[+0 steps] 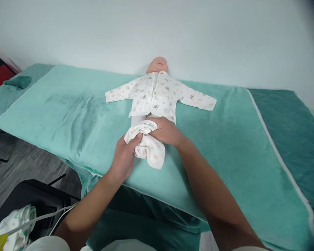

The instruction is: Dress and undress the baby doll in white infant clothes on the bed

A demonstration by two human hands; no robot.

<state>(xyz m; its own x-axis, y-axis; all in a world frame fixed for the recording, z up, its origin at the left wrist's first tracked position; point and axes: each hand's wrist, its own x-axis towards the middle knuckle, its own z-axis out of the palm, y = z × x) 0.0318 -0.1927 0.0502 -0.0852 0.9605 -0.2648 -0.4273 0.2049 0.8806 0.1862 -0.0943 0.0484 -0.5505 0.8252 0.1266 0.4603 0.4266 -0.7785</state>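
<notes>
The doll (158, 66) lies on its back beyond both hands, head toward the wall. Its upper half looks finished: a printed white top (157, 96) is closed down the front, with both sleeves spread flat to either side. The lower half is the part in hand. The white trousers (151, 153) sit in a thick bunch between the two hands, gathered over the doll's legs rather than drawn out along them, and a pale strip of the doll's body shows bare just beyond the right hand's knuckles. Judging from this, the legs and waist are what is left to deal with. Whether the garment is going on or coming off cannot be told.

The left hand (124, 158) comes in from the near edge with its forearm angled up and inward. Its fingers are curled and its thumb presses into the near side of the bunch, pinching the cloth. The right hand (165, 131) lies palm down across the top of the bunch, wrist bent inward, with its fingers closed over the upper edge just short of the top's hem. Both hands rest on a teal towel (68, 111) that spreads well out to either side of them. More printed cloth (13, 223) lies low and far out past the left elbow.
</notes>
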